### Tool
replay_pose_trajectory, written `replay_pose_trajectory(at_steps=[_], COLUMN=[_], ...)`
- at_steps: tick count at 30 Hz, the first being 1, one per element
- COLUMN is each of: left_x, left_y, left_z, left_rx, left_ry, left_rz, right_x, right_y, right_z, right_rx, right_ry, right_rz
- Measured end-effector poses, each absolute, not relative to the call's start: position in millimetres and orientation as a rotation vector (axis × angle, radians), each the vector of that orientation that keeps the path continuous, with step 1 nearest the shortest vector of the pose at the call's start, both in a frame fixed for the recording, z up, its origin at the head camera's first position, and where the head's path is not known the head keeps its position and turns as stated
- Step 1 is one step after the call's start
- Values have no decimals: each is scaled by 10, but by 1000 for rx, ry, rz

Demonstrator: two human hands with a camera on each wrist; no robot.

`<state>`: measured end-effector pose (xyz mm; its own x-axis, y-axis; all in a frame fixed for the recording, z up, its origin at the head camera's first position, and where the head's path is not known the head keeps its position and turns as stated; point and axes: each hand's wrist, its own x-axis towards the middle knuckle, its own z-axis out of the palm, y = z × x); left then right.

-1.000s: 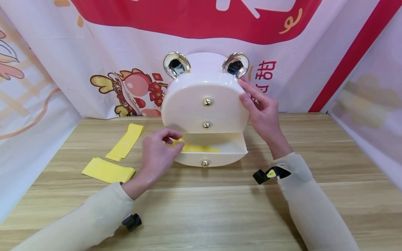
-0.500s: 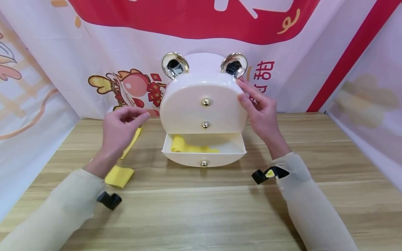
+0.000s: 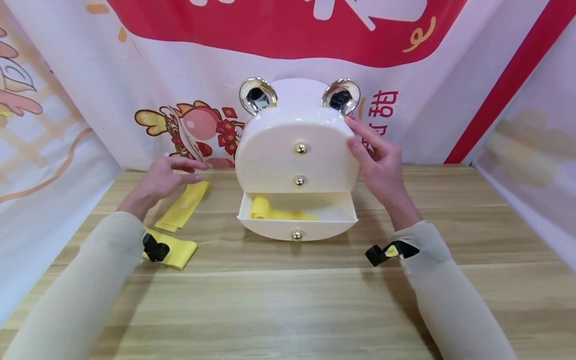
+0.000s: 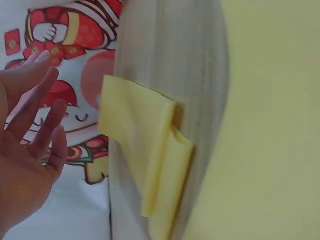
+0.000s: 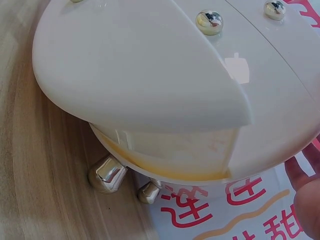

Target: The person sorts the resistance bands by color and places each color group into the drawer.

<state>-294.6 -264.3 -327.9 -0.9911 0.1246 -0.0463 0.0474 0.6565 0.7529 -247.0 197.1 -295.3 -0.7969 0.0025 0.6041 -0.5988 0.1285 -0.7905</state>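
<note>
A white drawer box (image 3: 297, 160) with gold-rimmed eyes and round gold knobs stands at the back of the table. Its bottom drawer (image 3: 324, 229) is pulled out. Inside the drawer lies a partly rolled yellow band (image 3: 265, 209). My right hand (image 3: 380, 162) rests on the box's upper right side, thumb at the front edge, fingers extended. My left hand (image 3: 164, 177) hovers over the far end of a folded flat yellow band (image 3: 183, 207), holding nothing; in the left wrist view its fingers are spread. A second yellow band (image 3: 180, 252) lies nearer, partly behind the left wrist camera.
A printed white and red curtain (image 3: 297, 35) hangs close behind the box. The wooden table (image 3: 288, 300) extends in front. Gold feet (image 5: 107, 175) show under the box in the right wrist view.
My left hand has left the yellow band in the drawer and moved left to the folded band, its fingers loosening. My right hand has stayed on the box.
</note>
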Motion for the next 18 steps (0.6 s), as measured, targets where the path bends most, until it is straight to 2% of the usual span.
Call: replay_pose_trajectory(at_steps=[18], left_x=[-3065], left_y=[-2818], left_z=[-3572], left_rx=[-42], left_ry=[2762], left_rz=[1174], right_x=[-2473], right_y=[1978], right_z=[-2977], right_rx=[592], right_ry=[-1940], right_rz=[1722])
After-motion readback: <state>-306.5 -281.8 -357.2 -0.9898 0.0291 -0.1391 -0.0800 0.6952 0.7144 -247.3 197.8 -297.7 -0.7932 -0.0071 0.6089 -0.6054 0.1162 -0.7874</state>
